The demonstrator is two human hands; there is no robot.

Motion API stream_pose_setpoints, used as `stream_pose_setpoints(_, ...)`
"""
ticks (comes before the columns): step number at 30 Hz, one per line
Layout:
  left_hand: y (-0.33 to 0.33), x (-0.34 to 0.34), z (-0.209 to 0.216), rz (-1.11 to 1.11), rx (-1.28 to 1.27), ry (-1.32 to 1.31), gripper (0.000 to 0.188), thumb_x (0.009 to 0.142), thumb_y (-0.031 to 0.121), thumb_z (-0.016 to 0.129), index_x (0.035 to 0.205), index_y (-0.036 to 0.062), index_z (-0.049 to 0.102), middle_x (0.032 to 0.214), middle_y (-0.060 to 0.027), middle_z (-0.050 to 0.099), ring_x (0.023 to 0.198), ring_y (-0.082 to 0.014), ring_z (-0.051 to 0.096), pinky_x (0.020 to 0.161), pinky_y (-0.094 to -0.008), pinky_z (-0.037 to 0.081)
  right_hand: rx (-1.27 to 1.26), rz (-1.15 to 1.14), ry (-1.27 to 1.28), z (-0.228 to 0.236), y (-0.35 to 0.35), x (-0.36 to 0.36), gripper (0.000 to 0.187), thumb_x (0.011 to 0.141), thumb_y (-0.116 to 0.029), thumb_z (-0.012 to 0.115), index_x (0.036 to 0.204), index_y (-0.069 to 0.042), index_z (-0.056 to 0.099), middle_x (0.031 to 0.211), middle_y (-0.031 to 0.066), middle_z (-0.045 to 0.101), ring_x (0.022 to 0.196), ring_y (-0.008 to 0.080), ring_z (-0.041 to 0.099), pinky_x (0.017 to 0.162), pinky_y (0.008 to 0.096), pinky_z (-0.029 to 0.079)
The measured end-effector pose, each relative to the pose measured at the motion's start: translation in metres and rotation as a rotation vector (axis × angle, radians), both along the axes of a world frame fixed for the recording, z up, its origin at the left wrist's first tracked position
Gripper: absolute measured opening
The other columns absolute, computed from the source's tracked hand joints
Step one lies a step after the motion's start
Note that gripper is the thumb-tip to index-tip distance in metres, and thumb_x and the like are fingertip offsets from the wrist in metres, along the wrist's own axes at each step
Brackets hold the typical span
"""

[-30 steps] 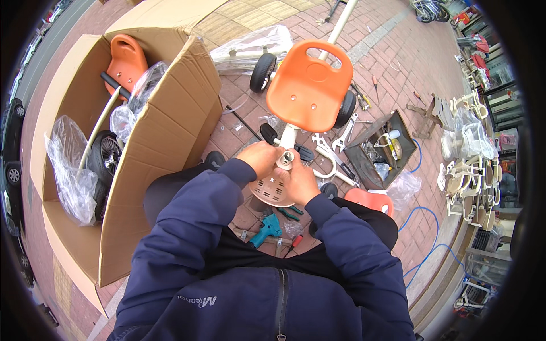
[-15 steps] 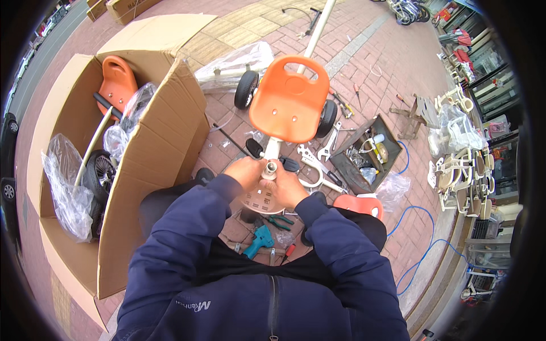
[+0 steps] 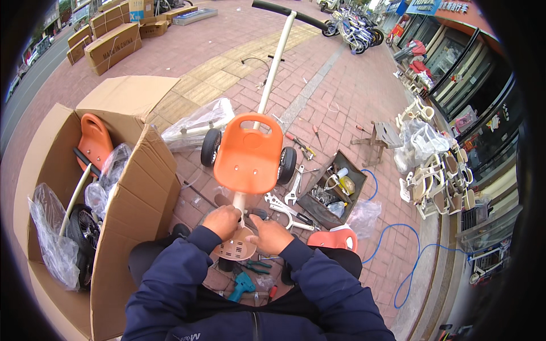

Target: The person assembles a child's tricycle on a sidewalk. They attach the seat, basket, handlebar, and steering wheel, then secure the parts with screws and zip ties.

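Note:
A child's ride-on trike frame stands before me, with an orange seat (image 3: pixel 248 156), two black wheels (image 3: pixel 287 165) and a long cream tube (image 3: pixel 277 65) ending in a black handlebar (image 3: pixel 291 12). My left hand (image 3: pixel 223 221) is closed round the near end of its cream frame tube (image 3: pixel 239 200). Close beside that end is my right hand (image 3: pixel 273 236), thumb and forefinger apart, the other fingers curled. Below both hands is a round beige slotted disc (image 3: pixel 234 250) on a dark post. The tube's end is largely hidden by my fingers.
At left stands an open carton (image 3: pixel 133 227) with another orange seat, a wheel and plastic wrap. A toolbox (image 3: pixel 318 196), wrenches (image 3: pixel 294 187), an orange seat (image 3: pixel 335 239) and a teal power tool (image 3: pixel 242 286) lie around. A blue hose (image 3: pixel 405 226) curls at right.
The view has tilted up, showing the handlebar and more street. My right hand has come off the tube end and opened; my left hand stays on the tube.

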State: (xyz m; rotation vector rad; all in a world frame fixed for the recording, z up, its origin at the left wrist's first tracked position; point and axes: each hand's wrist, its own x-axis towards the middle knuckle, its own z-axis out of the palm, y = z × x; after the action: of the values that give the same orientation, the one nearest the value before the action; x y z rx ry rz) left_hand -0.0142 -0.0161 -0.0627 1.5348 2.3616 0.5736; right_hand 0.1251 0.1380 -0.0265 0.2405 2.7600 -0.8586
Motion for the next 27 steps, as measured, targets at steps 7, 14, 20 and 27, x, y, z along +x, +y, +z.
stream_pose_setpoints(7, -0.003, 0.005, -0.002, 0.04, 0.053, -0.001, 0.025, 0.077, 0.021, 0.079, 0.09, 0.0031, 0.067, 0.091, -0.0159, 0.064, 0.091, -0.0361, 0.065, 0.079, -0.0454, 0.054, 0.02, 0.043, -0.02, -0.001, 0.0, 0.002, 0.052, 0.09, -0.033, 0.069, 0.124, 0.0, 0.048, 0.101, 0.0279, 0.068, 0.097, 0.0462, 0.066, 0.082, 0.0545, 0.052)
stream_pose_setpoints(14, -0.001, 0.001, 0.006, 0.047, -0.061, -0.017, 0.026, 0.077, 0.021, 0.078, 0.091, 0.0033, 0.066, 0.093, -0.0148, 0.064, 0.093, -0.0357, 0.065, 0.08, -0.0452, 0.054, 0.056, 0.016, -0.09, 0.009, 0.002, 0.0, 0.052, 0.09, -0.038, 0.069, 0.119, 0.001, 0.051, 0.097, 0.0273, 0.069, 0.097, 0.045, 0.066, 0.082, 0.0543, 0.052)
stream_pose_setpoints(20, -0.004, 0.005, 0.006, 0.11, -0.032, -0.046, 0.03, 0.079, 0.021, 0.079, 0.099, 0.0036, 0.066, 0.099, -0.0142, 0.065, 0.095, -0.037, 0.065, 0.082, -0.0465, 0.052, 0.074, -0.155, 0.075, 0.028, 0.039, 0.007, 0.063, 0.089, -0.036, 0.072, 0.133, 0.005, 0.053, 0.109, 0.0299, 0.067, 0.103, 0.0461, 0.064, 0.089, 0.0484, 0.051)
stream_pose_setpoints(27, -0.001, 0.004, 0.01, 0.179, -0.073, -0.157, 0.032, 0.08, 0.022, 0.078, 0.103, 0.0023, 0.067, 0.101, -0.0169, 0.067, 0.098, -0.039, 0.065, 0.086, -0.0466, 0.051, 0.093, -0.283, 0.105, 0.041, 0.071, 0.015, 0.06, 0.09, -0.031, 0.072, 0.134, 0.005, 0.054, 0.105, 0.0244, 0.071, 0.095, 0.0354, 0.071, 0.083, 0.0399, 0.054)
